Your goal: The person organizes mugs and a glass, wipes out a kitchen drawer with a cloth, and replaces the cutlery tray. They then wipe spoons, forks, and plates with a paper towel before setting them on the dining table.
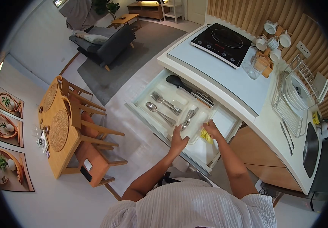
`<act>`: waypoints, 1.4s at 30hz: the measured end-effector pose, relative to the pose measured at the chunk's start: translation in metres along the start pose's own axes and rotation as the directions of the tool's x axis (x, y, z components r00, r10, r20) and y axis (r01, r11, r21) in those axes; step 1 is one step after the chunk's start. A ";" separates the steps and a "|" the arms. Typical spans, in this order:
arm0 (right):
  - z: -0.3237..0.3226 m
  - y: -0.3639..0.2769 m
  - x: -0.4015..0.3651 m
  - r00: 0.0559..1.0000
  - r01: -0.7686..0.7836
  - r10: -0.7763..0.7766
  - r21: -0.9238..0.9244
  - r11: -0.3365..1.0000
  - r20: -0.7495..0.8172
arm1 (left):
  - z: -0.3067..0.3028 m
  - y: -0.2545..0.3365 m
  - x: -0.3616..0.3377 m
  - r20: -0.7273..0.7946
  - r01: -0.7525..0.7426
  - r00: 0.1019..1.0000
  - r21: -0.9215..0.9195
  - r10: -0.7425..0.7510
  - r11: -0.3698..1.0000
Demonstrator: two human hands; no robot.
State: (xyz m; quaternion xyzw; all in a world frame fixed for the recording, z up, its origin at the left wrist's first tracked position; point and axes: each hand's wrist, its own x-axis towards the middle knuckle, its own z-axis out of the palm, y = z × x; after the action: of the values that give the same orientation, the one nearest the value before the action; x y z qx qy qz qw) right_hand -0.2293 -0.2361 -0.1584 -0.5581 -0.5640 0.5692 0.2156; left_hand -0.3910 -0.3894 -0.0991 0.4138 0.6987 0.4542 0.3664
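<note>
Item nearest: my white ribbed shirt (194, 205), lower edge of view, both bare forearms running forward from it. Item: open drawer (141, 114) under the white counter (224, 76), pulled well out, holding a pale cutlery tray (173, 102). Contents of the tray: forks (165, 102) in a far compartment, one spoon (158, 112) beside them, a bundle of small cutlery (188, 117) in the middle, a black spatula (179, 83) along the back. Item: yellow cloth (206, 136), at the near right corner of the tray, under my right hand (211, 128). State of work, as I judge it: wiping is under way at that one corner only; the compartments with cutlery in them look untouched, nothing has been lifted out, so most of it is left. Right hand: fingers curled down and closed over the cloth, pressing it onto the tray, wrist bent, arm nearly straight. Left hand (179, 140): palm down, fingers spread and extended, holding nothing, laid on the tray's near edge just beside the cloth, seemingly steadying it.
</note>
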 end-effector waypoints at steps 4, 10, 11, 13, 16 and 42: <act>-0.025 -0.043 -0.022 0.956 -0.042 0.188 -0.530 0.847 0.225 | -0.030 -0.001 0.017 -0.063 -0.134 0.988 0.058 0.138 0.989; -0.044 -0.107 -0.028 0.971 0.105 -0.033 -0.300 0.948 0.236 | -0.123 -0.002 0.111 -0.167 -0.358 0.892 0.309 0.421 0.881; -0.028 -0.114 -0.013 0.947 0.276 -0.225 -0.219 0.936 0.230 | -0.136 0.005 0.130 -0.162 -0.365 0.891 0.304 0.425 0.880; 0.016 -0.137 0.014 0.829 0.559 -0.531 -0.237 0.795 0.173 | -0.157 0.002 0.177 -0.084 -0.441 0.854 0.405 0.513 0.801; 0.097 -0.196 0.062 0.791 0.590 -0.599 -0.413 0.694 0.123 | -0.168 -0.006 0.252 0.105 -0.595 0.750 0.538 0.653 0.597; 0.076 -0.146 0.075 0.960 0.237 -0.234 -0.895 0.379 0.155 | -0.181 -0.027 0.324 0.589 -0.817 0.562 0.505 0.581 0.278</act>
State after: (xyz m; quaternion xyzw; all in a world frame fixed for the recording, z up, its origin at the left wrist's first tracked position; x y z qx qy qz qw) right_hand -0.3734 -0.1614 -0.0790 -0.4990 -0.8544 0.1389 -0.0416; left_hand -0.6845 -0.1606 -0.1108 0.8505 0.4949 0.1769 0.0209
